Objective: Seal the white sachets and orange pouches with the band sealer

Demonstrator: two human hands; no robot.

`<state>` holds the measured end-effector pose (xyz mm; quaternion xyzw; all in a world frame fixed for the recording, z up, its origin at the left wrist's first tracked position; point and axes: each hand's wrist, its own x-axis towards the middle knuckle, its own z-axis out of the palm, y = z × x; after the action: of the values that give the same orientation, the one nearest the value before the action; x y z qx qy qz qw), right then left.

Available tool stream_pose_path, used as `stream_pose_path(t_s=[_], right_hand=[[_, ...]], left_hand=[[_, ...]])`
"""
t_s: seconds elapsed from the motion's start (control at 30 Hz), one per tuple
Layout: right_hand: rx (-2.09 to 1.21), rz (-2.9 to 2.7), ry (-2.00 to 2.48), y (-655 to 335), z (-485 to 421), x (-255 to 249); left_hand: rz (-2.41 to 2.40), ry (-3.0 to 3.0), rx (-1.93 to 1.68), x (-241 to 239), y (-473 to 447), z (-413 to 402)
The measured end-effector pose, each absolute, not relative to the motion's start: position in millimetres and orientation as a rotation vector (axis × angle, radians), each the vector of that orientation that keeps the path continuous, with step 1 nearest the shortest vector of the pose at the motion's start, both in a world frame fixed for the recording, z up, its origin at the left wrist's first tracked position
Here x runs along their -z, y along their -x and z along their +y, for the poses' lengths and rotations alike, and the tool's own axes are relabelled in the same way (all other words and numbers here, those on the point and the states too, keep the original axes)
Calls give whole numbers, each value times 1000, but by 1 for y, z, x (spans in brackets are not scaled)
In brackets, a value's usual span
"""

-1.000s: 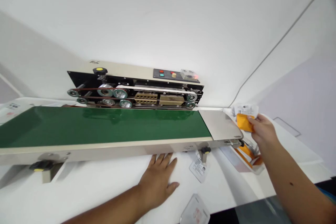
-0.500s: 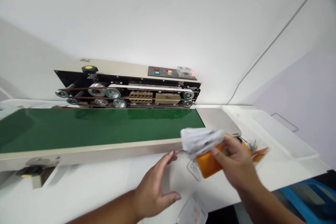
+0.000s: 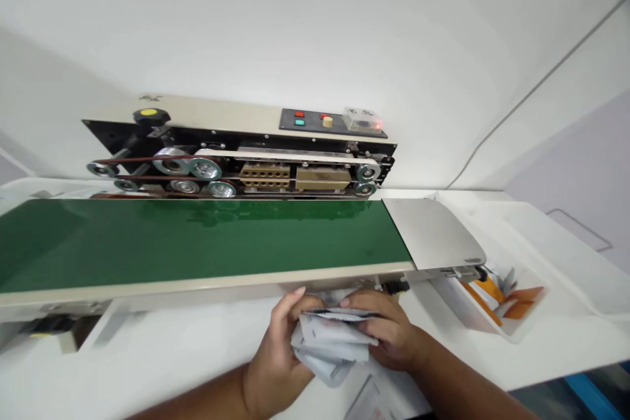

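Both hands meet in front of the sealing machine, just below the front edge of the green conveyor belt [image 3: 197, 243]. My left hand [image 3: 275, 357] and my right hand [image 3: 388, 335] are closed around the same white printed pouch [image 3: 332, 341], crumpled between the fingers. The pouch's open top edge faces the belt. Any orange part of the pouch is hidden by the fingers.
The sealer's head [image 3: 236, 151] with rollers, buttons and a lit display runs along the belt's far side. A steel end plate [image 3: 433, 236] closes the belt at right. A clear tray [image 3: 492, 308] with orange and white pouches sits beside it. Another flat pouch [image 3: 374, 400] lies on the white table.
My right hand carried the pouch from the tray at right to the front centre. My left hand lifted off the table and took hold of the pouch too.
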<state>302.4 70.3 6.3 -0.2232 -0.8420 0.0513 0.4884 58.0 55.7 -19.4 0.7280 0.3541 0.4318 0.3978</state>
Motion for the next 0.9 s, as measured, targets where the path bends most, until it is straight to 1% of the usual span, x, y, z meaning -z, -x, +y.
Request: stream_pose_path(t_s=[0.2, 0.37, 0.57, 0.8, 0.9], right_hand=[[-203, -2202, 619, -303, 78, -17], [-169, -2189, 550, -305, 80, -22], [-224, -2077, 480, -301, 76, -17], [-63, -2108, 516, -290, 70, -17], [-54, -2185, 523, -285, 71, -21]], left_hand=[[869, -1976, -1011, 18, -53, 66], [831, -2014, -965, 12, -51, 68], [1049, -2019, -969, 11, -53, 64], [977, -2358, -902, -3, -64, 70], [914, -2469, -852, -6, -70, 71]])
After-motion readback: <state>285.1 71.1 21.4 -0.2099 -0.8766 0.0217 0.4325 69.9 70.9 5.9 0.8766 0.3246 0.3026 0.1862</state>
